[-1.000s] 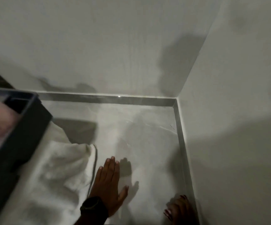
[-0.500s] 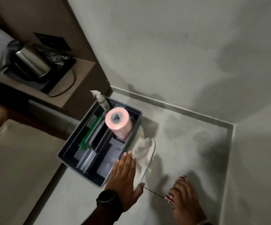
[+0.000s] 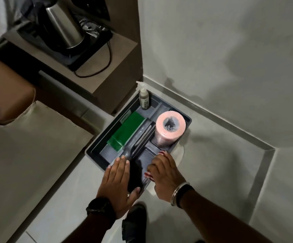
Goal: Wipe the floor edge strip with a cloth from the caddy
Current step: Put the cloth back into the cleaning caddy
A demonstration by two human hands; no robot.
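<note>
The grey caddy (image 3: 96, 137) stands on the floor in the middle of the view, holding a spray bottle (image 3: 144, 99), a pink roll (image 3: 169, 130) and a green pack (image 3: 126, 132). A white cloth (image 3: 180, 151) lies on the floor, mostly hidden under the caddy's right side. My left hand (image 3: 119, 183) lies flat over the caddy's near corner, fingers straight and holding nothing. My right hand (image 3: 165, 174) sits on the near right rim with its fingers curled down; whether it grips anything is hidden. The grey floor edge strip (image 3: 212, 116) runs along the wall base behind the caddy and down the right wall.
A wooden cabinet to the upper left carries a steel kettle (image 3: 63, 27) on a black tray with a loose cord. A pale padded surface (image 3: 28, 155) fills the left. A dark shoe (image 3: 135, 223) is on the floor below my hands. Walls meet in a corner at right.
The view has pulled back from the corner to the caddy. My right hand has left the floor by the strip for the caddy's rim. My left hand has moved from beside the cloth over the caddy.
</note>
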